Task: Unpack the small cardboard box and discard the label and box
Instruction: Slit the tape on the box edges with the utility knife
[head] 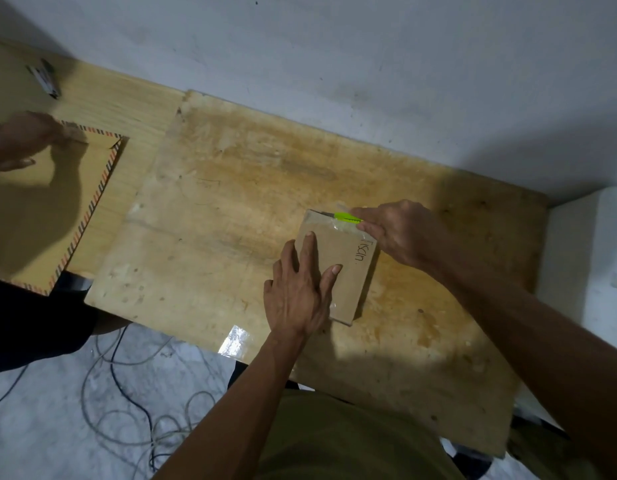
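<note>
Your small cardboard box [348, 268] lies flat on the worn plywood board [231, 209], toward its right half, still sealed with clear tape. Your left hand [300, 289] presses flat on the lid, fingers spread and gripping nothing. Your right hand [393, 233] is closed around a yellow-green utility knife [347, 217], its tip at the far taped edge of the box. You look to be at the opening step: slitting the tape. Next, draw the blade along that seam shallowly, and keep your left fingertips well back from its line.

The blade itself is too small to make out, and your hand covers most of the handle. No label is visible; only handwriting on the lid. At the left edge, another person's blurred hand [19, 140] rests on a stripe-bordered envelope [58, 202], partly cut off.
</note>
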The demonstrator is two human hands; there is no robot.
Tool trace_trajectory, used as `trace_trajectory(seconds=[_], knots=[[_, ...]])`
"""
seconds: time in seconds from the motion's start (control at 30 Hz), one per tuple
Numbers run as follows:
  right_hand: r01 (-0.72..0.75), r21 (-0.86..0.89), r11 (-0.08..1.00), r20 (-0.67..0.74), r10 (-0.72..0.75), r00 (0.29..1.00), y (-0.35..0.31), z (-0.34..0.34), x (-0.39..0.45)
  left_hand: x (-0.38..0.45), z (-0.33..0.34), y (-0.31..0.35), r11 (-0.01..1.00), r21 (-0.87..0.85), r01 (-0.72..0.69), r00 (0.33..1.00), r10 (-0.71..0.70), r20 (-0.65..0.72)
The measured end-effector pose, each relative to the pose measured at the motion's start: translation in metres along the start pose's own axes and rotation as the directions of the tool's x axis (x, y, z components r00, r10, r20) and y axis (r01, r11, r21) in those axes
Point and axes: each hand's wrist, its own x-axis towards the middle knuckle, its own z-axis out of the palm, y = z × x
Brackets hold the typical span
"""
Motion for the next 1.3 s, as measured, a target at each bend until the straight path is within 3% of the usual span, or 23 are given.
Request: trace_trajectory(seconds=[0.43, 0.83, 1.0, 1.17, 1.3], knots=[[-0.018, -0.203, 0.979, 0.041, 0.027, 0.999, -0.008, -0.023, -0.016, -0.001, 0.001, 0.001, 1.000, -0.002, 0.021, 1.000, -0.021, 0.006], [-0.091, -0.179, 0.980, 0.091, 0.109, 0.990, 0.001, -0.022, -0.036, -0.002, -0.001, 0.002, 1.000, 0.002, 0.009, 1.000, -0.009, 0.010], [-0.210, -0.153, 0.966, 0.134, 0.231, 0.964, 0.011, -0.030, -0.057, -0.002, -0.002, 0.002, 1.000, 0.022, -0.002, 1.000, 0.001, 0.002], [-0.257, -0.092, 0.962, 0.089, 0.265, 0.960, 0.010, -0.030, -0.072, -0.001, 0.000, 0.001, 0.999, 0.036, -0.011, 1.000, 0.011, 0.001], [-0.451, 0.064, 0.890, 0.007, 0.452, 0.892, 0.011, -0.019, -0.083, -0.002, -0.002, 0.001, 1.000, 0.014, -0.008, 1.000, 0.007, 0.020]])
